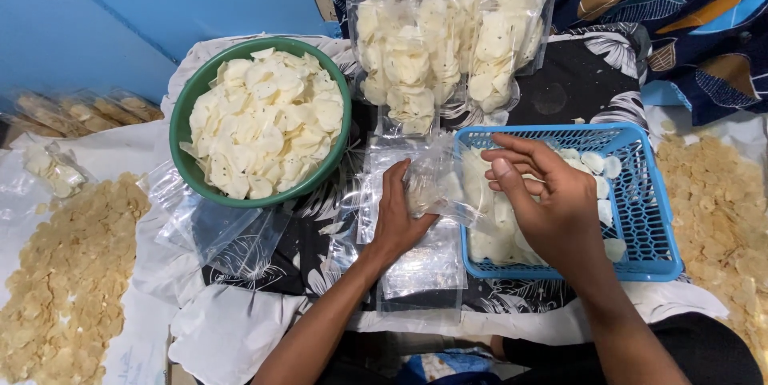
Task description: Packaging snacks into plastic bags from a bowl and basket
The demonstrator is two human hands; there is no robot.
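Hands work over a table covered in white chips. The left hand (400, 213) grips a clear plastic bag (436, 185) near the middle, fingers curled on its edge. The right hand (552, 197) is at 3 o'clock from it, fingers bent and pressed together at the mouth of the bag, over one blue basket (648, 201); whether they pinch a chip cannot be told. The basket has white chips (596, 163) in it. One green bowl (188, 165) sits at 10 o'clock, heaped full of white chips. At 12 o'clock stand filled bags (436, 49), about three, packed close so the count is not sure. Flat empty bags (420, 261) lie in a pile under the left hand, and more (220, 233) lie at 8 o'clock. Two heaps of tan chips lie loose, one (68, 273) at far 9 o'clock and one (716, 209) at far 3 o'clock.
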